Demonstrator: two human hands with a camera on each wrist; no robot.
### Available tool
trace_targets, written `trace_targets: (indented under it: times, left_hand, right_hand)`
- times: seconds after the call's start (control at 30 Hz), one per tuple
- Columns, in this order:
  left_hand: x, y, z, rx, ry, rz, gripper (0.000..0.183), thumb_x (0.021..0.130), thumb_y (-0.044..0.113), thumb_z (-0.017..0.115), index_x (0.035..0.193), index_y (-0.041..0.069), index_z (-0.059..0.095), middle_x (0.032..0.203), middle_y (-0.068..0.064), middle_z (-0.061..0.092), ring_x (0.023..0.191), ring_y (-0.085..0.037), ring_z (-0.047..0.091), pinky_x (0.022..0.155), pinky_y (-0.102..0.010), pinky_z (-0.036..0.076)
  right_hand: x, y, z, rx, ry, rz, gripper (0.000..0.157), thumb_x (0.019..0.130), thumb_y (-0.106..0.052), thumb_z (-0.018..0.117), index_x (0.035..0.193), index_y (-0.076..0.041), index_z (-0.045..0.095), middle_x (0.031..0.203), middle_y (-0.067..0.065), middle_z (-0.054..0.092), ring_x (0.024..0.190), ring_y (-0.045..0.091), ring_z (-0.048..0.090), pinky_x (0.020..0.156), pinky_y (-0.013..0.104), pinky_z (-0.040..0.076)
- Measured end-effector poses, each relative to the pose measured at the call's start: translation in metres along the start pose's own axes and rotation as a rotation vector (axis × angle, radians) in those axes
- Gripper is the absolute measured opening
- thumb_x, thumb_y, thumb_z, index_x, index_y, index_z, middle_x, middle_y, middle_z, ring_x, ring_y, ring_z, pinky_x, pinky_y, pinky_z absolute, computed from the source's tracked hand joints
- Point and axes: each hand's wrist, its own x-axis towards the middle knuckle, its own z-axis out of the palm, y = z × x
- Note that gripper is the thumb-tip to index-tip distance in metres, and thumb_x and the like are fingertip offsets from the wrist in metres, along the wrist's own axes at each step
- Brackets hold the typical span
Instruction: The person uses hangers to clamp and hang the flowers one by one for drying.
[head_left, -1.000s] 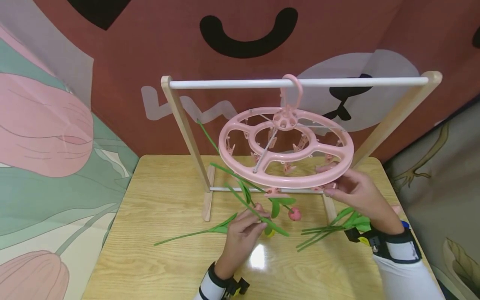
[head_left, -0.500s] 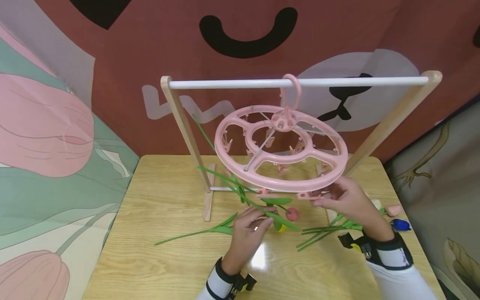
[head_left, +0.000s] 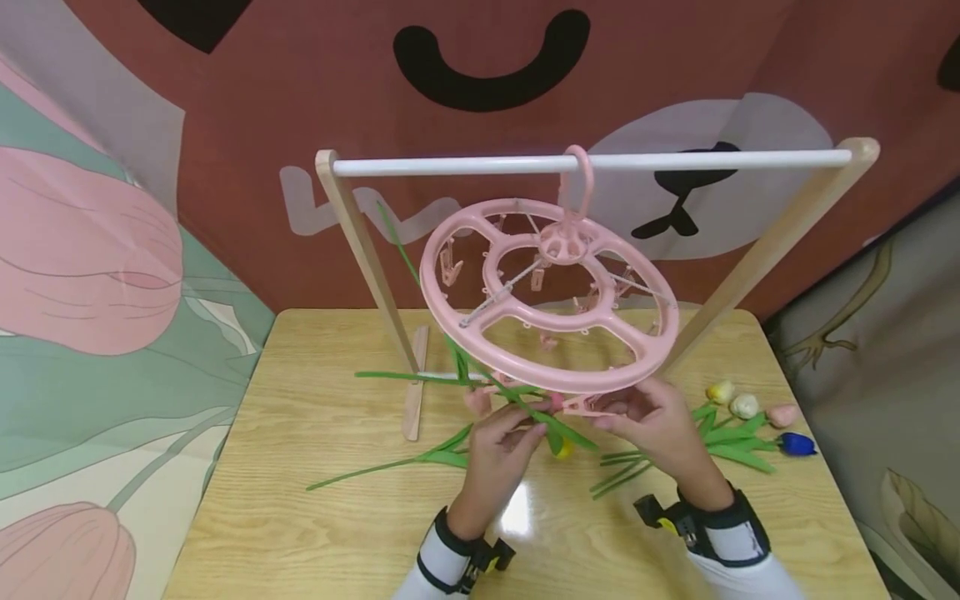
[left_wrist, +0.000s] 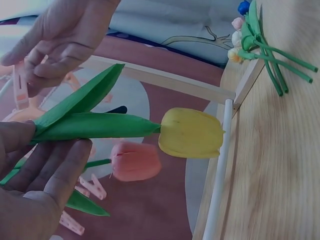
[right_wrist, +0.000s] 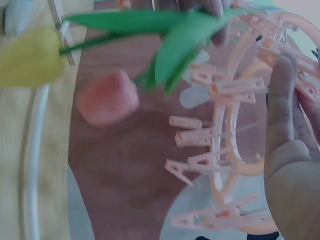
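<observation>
Head view: left hand (head_left: 498, 458) pinched green-leaved yellow artificial tulip (left_wrist: 182, 132) by stem, below tilted pink round plastic hanger (head_left: 564, 244) hung from white rail (head_left: 450, 166); right hand (head_left: 663, 427) gripped pink plastic clip (head_left: 582, 406) near tulip; four mixed-colour tulips (head_left: 738, 433) lay on wood-grain tabletop (head_left: 300, 533) at right

A wooden worktop (head_left: 300, 533) is showing its pale grain, and a white glare (head_left: 516, 510) is shining near its middle. Towards the right edge, four tulips (head_left: 731, 433) are lying bunched, yellow, white, pink and blue, their stems pointing leftward. A separate green stem (head_left: 363, 476) with leaves is lying towards the left edge. Near the far edge a wooden rack (head_left: 367, 258) with white rods is standing. Beyond that edge a red-brown cloth (head_left: 300, 92) is hanging, bearing a black curve (head_left: 483, 96); a flower-printed cloth (head_left: 45, 383) is flanking the left edge, a grey cloth (head_left: 892, 400) the right.
</observation>
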Motion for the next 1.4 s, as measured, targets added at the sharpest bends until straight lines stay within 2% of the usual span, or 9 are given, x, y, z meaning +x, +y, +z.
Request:
trace_targets:
  times: [0.17, 0.27, 0.4, 0.57, 0.67, 0.83, 1.0, 1.23, 1.4]
  left_hand:
    - [0.002, -0.002, 0.000, 0.025, 0.023, -0.059, 0.020, 0.096, 0.002, 0.069, 0.116, -0.002, 0.073, 0.115, -0.018, 0.075, 0.101, -0.029, 0.075, 0.083, -0.033, 0.065]
    - [0.002, -0.003, 0.000, 0.037, 0.036, -0.078, 0.021, 0.096, 0.004, 0.071, 0.116, -0.001, 0.074, 0.114, -0.018, 0.075, 0.100, -0.027, 0.075, 0.082, -0.032, 0.065]
    - [0.002, -0.003, 0.002, 0.041, 0.043, -0.087, 0.023, 0.095, 0.005, 0.072, 0.117, -0.002, 0.074, 0.115, -0.018, 0.075, 0.103, -0.026, 0.075, 0.082, -0.032, 0.065]
    - [0.004, -0.004, 0.003, 0.046, 0.049, -0.056, 0.023, 0.094, 0.003, 0.073, 0.117, -0.003, 0.075, 0.114, -0.018, 0.075, 0.104, -0.022, 0.074, 0.080, -0.031, 0.065]
    - [0.005, -0.005, 0.004, 0.074, 0.058, -0.022, 0.021, 0.095, 0.002, 0.072, 0.115, -0.002, 0.075, 0.108, -0.017, 0.076, 0.098, -0.019, 0.075, 0.075, -0.030, 0.066]
    - [0.007, -0.005, 0.005, 0.120, 0.071, 0.019, 0.020, 0.094, 0.000, 0.073, 0.114, -0.002, 0.076, 0.099, -0.015, 0.076, 0.086, -0.017, 0.074, 0.069, -0.027, 0.065]
    - [0.010, -0.003, 0.007, 0.127, 0.082, 0.048, 0.018, 0.091, -0.006, 0.073, 0.109, -0.006, 0.076, 0.095, -0.018, 0.076, 0.081, -0.016, 0.073, 0.067, -0.026, 0.065]
    - [0.011, -0.006, 0.008, 0.212, 0.108, 0.079, 0.016, 0.086, -0.013, 0.074, 0.102, -0.010, 0.076, 0.089, -0.020, 0.075, 0.075, -0.024, 0.072, 0.063, -0.022, 0.063]
    - [0.011, -0.005, 0.007, 0.226, 0.104, 0.085, 0.014, 0.088, -0.009, 0.074, 0.102, -0.007, 0.077, 0.089, -0.017, 0.076, 0.075, -0.024, 0.072, 0.064, -0.021, 0.063]
  right_hand:
    - [-0.004, 0.004, 0.015, -0.001, 0.067, -0.033, 0.043, 0.085, 0.009, 0.077, 0.125, -0.002, 0.067, 0.111, -0.001, 0.073, 0.095, 0.009, 0.073, 0.079, 0.021, 0.063]
    - [-0.004, 0.005, 0.022, -0.015, 0.102, -0.019, 0.040, 0.085, 0.004, 0.079, 0.123, -0.005, 0.068, 0.110, -0.004, 0.074, 0.093, 0.008, 0.074, 0.077, 0.023, 0.064]
    - [-0.004, 0.006, 0.031, -0.017, 0.117, 0.011, 0.045, 0.083, 0.009, 0.078, 0.124, -0.005, 0.067, 0.113, -0.006, 0.073, 0.095, 0.008, 0.074, 0.077, 0.025, 0.064]
    - [-0.002, 0.008, 0.039, 0.023, 0.109, 0.002, 0.046, 0.083, 0.010, 0.078, 0.125, -0.005, 0.067, 0.114, -0.004, 0.072, 0.095, 0.009, 0.074, 0.077, 0.026, 0.064]
    - [0.000, 0.008, 0.041, 0.040, 0.105, -0.021, 0.045, 0.084, 0.010, 0.077, 0.125, -0.005, 0.067, 0.113, -0.002, 0.073, 0.095, 0.009, 0.075, 0.077, 0.026, 0.064]
    - [0.002, 0.009, 0.042, 0.064, 0.113, -0.043, 0.046, 0.084, 0.015, 0.074, 0.127, 0.001, 0.066, 0.110, 0.001, 0.075, 0.093, 0.010, 0.075, 0.074, 0.024, 0.064]
    - [0.002, 0.009, 0.042, 0.002, 0.122, -0.008, 0.045, 0.083, 0.014, 0.077, 0.125, 0.001, 0.067, 0.110, -0.002, 0.075, 0.092, 0.009, 0.075, 0.073, 0.024, 0.064]
    - [0.001, 0.008, 0.041, -0.043, 0.116, 0.030, 0.042, 0.084, 0.013, 0.076, 0.122, 0.015, 0.061, 0.115, -0.006, 0.073, 0.093, 0.009, 0.074, 0.072, 0.026, 0.065]
    - [0.002, 0.008, 0.042, -0.037, 0.117, 0.036, 0.042, 0.085, 0.006, 0.079, 0.124, 0.012, 0.062, 0.114, -0.005, 0.073, 0.093, 0.009, 0.074, 0.073, 0.026, 0.065]
